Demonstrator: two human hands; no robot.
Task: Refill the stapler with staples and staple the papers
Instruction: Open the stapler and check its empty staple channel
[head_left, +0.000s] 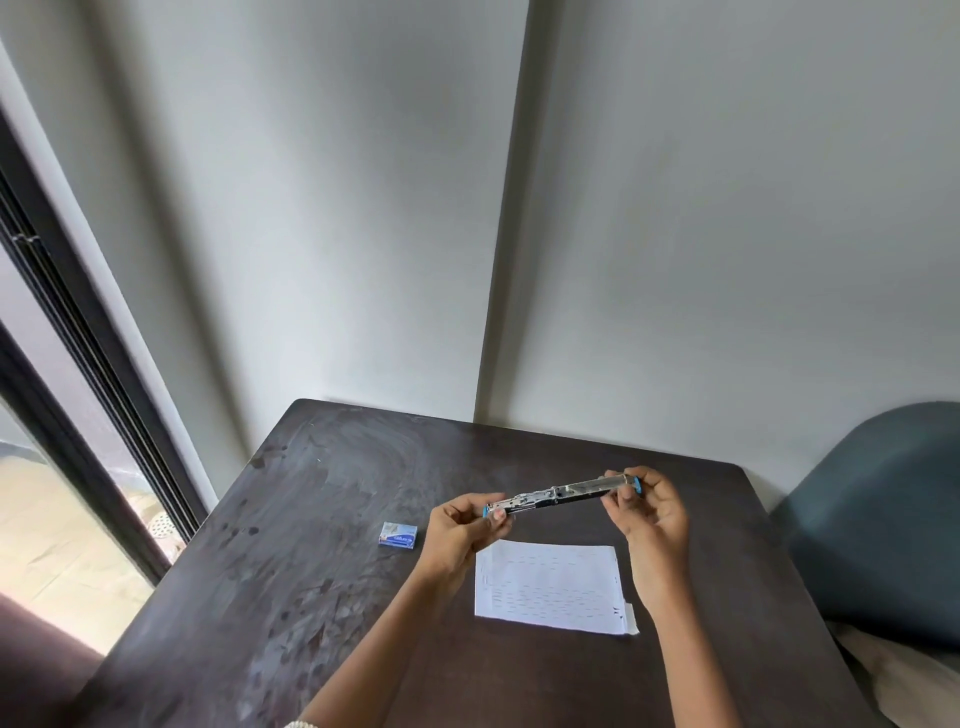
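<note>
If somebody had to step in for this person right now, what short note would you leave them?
Left hand and right hand each grip one end of the stapler, swung fully open and held above the table.
The staple box lies shut on the table, left of the hands.
The papers lie flat beneath the hands, seemingly unstapled.
Done: stapler opened.
Left: load staples, close it, staple the papers.

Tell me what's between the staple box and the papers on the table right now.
In the head view, the left hand and its forearm cross above the gap between the staple box and the papers; the table there looks bare.
</note>
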